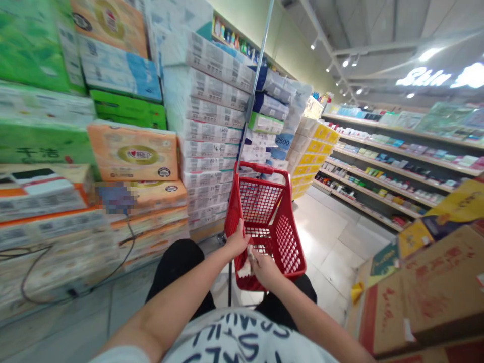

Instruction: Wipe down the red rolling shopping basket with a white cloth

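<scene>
A red plastic shopping basket [289, 237] with perforated walls stands upright between my knees. Its handle [260, 167] is at the far end, beside a tall metal pole. My left hand [236, 243] grips the basket's left rim, fingers closed around the edge. Just right of it, my right hand [263, 266] is closed on a crumpled whitish cloth or tissue [245, 269], which lies against the inside of the left wall near the front. Part of the cloth is hidden behind my fingers.
Stacked tissue packs [136, 151] and tall piles of white packs [215, 126] line the left. Cardboard boxes [438, 277] stand close on the right. Shelves of small goods [385, 156] lie beyond the tiled floor [321, 252]. A black cable [130, 247] hangs by the left stack.
</scene>
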`<control>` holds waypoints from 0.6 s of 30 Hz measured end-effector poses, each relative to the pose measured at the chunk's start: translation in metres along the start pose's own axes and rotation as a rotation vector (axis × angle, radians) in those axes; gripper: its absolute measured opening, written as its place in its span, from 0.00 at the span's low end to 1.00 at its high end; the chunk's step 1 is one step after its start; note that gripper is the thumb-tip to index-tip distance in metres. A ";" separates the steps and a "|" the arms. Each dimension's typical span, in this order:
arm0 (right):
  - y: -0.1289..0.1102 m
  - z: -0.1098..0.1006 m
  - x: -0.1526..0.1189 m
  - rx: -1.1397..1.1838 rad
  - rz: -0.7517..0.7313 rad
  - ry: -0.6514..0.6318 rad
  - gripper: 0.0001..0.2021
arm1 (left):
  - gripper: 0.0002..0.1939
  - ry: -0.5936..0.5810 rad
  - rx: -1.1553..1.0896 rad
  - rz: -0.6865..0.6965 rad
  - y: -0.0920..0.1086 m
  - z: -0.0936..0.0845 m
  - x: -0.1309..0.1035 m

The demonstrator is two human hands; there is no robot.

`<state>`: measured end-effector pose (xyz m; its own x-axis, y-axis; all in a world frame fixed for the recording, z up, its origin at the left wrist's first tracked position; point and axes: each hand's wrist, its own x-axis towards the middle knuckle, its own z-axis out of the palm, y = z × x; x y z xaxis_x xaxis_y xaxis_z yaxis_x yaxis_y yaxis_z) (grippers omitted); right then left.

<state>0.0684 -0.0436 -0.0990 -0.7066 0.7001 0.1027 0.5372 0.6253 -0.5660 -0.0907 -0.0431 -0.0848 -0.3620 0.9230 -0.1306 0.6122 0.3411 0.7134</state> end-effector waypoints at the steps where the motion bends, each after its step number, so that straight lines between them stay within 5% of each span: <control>1: -0.001 -0.001 -0.001 -0.011 0.010 -0.007 0.19 | 0.39 0.003 -0.008 0.007 0.000 0.000 -0.001; 18: 0.002 -0.002 0.006 -0.066 0.093 -0.006 0.19 | 0.44 -0.066 0.099 0.064 -0.001 0.004 0.024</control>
<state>0.0667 -0.0374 -0.0981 -0.6547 0.7544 0.0474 0.6297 0.5790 -0.5179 -0.0968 -0.0208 -0.0915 -0.2748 0.9520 -0.1348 0.6998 0.2941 0.6510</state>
